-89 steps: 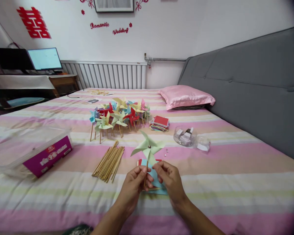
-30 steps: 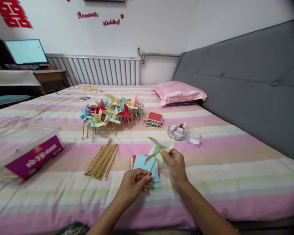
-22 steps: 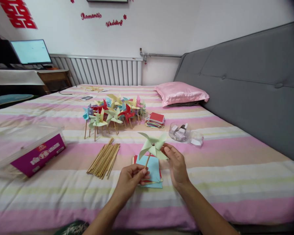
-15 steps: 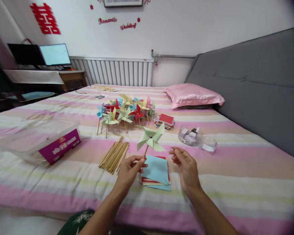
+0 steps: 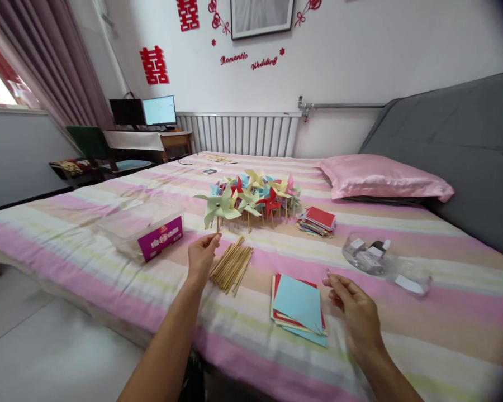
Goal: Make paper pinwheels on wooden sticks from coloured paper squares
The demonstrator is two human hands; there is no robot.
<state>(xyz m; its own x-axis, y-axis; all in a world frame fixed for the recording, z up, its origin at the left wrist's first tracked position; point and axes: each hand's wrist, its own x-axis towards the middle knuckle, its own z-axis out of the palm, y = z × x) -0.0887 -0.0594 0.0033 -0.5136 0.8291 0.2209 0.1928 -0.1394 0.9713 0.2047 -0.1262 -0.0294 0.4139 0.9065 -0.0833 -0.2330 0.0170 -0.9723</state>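
One pale green paper pinwheel [image 5: 218, 205] is up in my left hand [image 5: 202, 252], fingers pinched on the low end of its thin wooden stick, out over the striped bed [image 5: 444, 312] just near of the cluster of finished pinwheels [image 5: 260, 196]. I judge it nearly weightless and fragile: the folded sails would crease under any squeeze, so the stick is the place to hold it, low down, as I do now. The stick looks stiff but thin enough to snap if bent.

My right hand [image 5: 354, 312] hovers empty to the right of the stack of coloured paper squares [image 5: 298, 307], fingers loosely curled, thumb and forefinger close together with nothing I can make out between them.

Bundled bare sticks [image 5: 231, 264] lie just right of my left hand. A clear plastic box [image 5: 145, 229] to the left carries a purple label with a red logo, its print too small to read. On the far wall I read "Romantic" and "Wedding" in red wall lettering [image 5: 251, 60], alongside red double-happiness characters [image 5: 153, 65].
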